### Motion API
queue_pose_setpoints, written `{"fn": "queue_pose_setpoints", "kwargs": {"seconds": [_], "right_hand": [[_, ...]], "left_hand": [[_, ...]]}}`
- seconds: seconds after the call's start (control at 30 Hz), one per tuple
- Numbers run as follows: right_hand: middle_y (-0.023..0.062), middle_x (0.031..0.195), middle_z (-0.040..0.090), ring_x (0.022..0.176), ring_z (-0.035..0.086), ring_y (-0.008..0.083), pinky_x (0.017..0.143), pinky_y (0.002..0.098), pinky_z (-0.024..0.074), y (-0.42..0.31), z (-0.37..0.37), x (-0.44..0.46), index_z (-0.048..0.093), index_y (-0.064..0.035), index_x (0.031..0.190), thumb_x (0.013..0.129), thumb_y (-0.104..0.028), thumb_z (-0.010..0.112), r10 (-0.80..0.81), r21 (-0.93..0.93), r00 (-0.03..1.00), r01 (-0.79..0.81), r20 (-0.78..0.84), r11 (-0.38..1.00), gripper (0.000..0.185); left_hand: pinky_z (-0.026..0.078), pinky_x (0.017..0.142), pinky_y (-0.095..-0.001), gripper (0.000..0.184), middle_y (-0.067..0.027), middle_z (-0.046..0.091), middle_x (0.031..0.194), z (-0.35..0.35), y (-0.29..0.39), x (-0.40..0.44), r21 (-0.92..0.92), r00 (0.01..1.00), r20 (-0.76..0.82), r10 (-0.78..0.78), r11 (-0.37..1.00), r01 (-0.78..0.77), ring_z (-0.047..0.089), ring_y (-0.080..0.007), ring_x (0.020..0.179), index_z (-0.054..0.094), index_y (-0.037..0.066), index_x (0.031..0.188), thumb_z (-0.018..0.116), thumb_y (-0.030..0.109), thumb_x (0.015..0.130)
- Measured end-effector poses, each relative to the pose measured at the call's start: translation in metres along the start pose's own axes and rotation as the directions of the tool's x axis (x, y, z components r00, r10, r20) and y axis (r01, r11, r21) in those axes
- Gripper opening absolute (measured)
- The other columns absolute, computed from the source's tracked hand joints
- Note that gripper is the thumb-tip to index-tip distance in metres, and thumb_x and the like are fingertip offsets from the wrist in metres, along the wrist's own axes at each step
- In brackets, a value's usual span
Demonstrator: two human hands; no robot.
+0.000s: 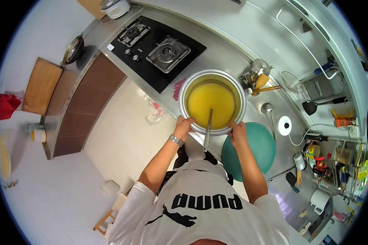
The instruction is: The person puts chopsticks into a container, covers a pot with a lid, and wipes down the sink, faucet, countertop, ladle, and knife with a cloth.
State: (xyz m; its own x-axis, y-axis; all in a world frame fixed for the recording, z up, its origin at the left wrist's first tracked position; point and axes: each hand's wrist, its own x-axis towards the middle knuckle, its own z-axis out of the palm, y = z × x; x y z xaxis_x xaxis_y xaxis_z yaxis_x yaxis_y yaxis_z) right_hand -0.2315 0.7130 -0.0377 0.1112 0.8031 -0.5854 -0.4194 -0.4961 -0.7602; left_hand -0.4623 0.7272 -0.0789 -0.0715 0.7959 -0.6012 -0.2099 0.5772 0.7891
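Both hands hold a wide silver pot [185, 118] by its near rim. Yellow liquid [208, 96] fills much of it. My left hand [184, 124], with a metal watch at the wrist, closes on the rim's left side. On the right side, my right hand [238, 131] grips the rim, its fingers partly hidden. A ladle [207, 141] leans in the liquid, its handle sticking out over the near rim between my hands. Under my right forearm lies a round green lid or basin [257, 149].
Left of the pot is a black two-burner gas stove [167, 55]. Beyond the pot stand a metal kettle [259, 67] and wooden utensils [266, 89]. A second ladle [270, 112] and a white lid [284, 125] lie to the right. A plastic bag [156, 114] is on the floor.
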Motion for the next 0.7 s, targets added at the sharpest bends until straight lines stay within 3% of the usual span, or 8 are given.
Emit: {"fn": "queue_pose_setpoints", "kwargs": {"seconds": [0.23, 0.3, 0.37, 0.53, 0.6, 0.7], "right_hand": [[0.0154, 0.093, 0.057, 0.076, 0.059, 0.0255, 0.059, 0.0362, 0.0502, 0.008, 0.043, 0.049, 0.044, 0.0045, 0.110, 0.075, -0.007, 0.059, 0.016, 0.009, 1.000, -0.016, -0.003, 1.000, 0.040], [0.0147, 0.091, 0.055, 0.074, 0.057, 0.0249, 0.059, 0.0362, 0.0491, 0.016, 0.054, 0.070, 0.042, 0.0041, 0.109, 0.073, -0.009, 0.061, 0.032, -0.013, 0.999, -0.031, 0.013, 0.999, 0.042], [0.0142, 0.088, 0.054, 0.071, 0.055, 0.0238, 0.056, 0.0360, 0.0481, 0.023, 0.066, 0.092, 0.043, 0.0036, 0.109, 0.072, -0.012, 0.063, 0.043, -0.037, 0.999, -0.042, 0.020, 0.998, 0.044], [0.0153, 0.079, 0.061, 0.063, 0.060, 0.0229, 0.046, 0.0357, 0.0469, 0.005, 0.097, 0.092, 0.058, 0.0072, 0.096, 0.069, -0.013, 0.062, -0.047, -0.019, 0.998, 0.046, -0.050, 0.999, 0.034], [0.0164, 0.078, 0.063, 0.061, 0.062, 0.0243, 0.046, 0.0363, 0.0491, 0.013, 0.096, 0.107, 0.061, 0.0092, 0.090, 0.067, -0.013, 0.062, -0.091, -0.025, 0.996, 0.091, 0.001, 0.996, 0.032], [0.0149, 0.078, 0.061, 0.063, 0.061, 0.0243, 0.050, 0.0360, 0.0507, 0.025, 0.096, 0.125, 0.056, 0.0089, 0.095, 0.066, -0.016, 0.063, -0.103, 0.002, 0.995, 0.103, 0.008, 0.995, 0.039]], "left_hand": [[0.053, 0.045, -0.0285, 0.019, -0.0117, 0.065, 0.080, -0.036, 0.036, 0.034, 0.014, 0.998, -0.041, 0.044, 0.999, -0.044, 0.065, -0.0187, 0.062, 0.060, -0.005, 0.091, 0.058, 0.008, 0.078], [0.046, 0.038, -0.0258, 0.017, -0.0052, 0.055, 0.067, -0.043, 0.050, 0.043, -0.008, 0.996, -0.033, 0.077, 0.997, -0.078, 0.049, -0.0121, 0.048, 0.059, -0.002, 0.083, 0.064, 0.013, 0.075], [0.046, 0.037, -0.0260, 0.014, -0.0035, 0.055, 0.064, -0.054, 0.055, 0.062, 0.042, 0.988, -0.124, 0.087, 0.996, -0.082, 0.047, -0.0112, 0.046, 0.062, -0.001, 0.079, 0.064, 0.012, 0.075], [0.049, 0.040, -0.0250, 0.019, -0.0056, 0.061, 0.078, -0.062, 0.077, 0.087, 0.003, 0.999, -0.016, 0.035, 0.999, -0.035, 0.056, -0.0111, 0.055, 0.060, 0.000, 0.093, 0.063, 0.011, 0.077], [0.051, 0.043, -0.0256, 0.021, -0.0062, 0.062, 0.082, -0.067, 0.074, 0.102, -0.047, 1.000, 0.013, 0.012, 0.999, -0.011, 0.059, -0.0128, 0.060, 0.059, 0.001, 0.095, 0.063, 0.011, 0.078], [0.056, 0.053, -0.0284, 0.024, -0.0090, 0.064, 0.091, -0.082, 0.067, 0.125, 0.000, 0.999, 0.038, -0.032, 0.999, 0.032, 0.064, -0.0168, 0.072, 0.058, 0.000, 0.099, 0.063, 0.014, 0.080]]}}
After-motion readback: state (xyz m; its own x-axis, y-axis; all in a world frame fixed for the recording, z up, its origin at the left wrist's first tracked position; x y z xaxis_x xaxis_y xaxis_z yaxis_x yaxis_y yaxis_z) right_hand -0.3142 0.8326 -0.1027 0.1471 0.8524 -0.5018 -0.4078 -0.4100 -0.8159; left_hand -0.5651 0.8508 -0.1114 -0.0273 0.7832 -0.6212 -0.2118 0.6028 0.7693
